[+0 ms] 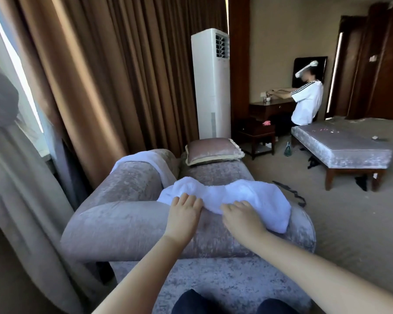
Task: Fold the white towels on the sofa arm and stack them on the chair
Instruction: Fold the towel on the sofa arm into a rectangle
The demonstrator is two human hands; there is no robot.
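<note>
While on towel (247, 193), left hand (184, 207) flat, right hand (241, 215) curled

Bare sofa arm (127, 223) lies open left of the towel (236, 196); curtain (32, 177) crowds the far left
</note>
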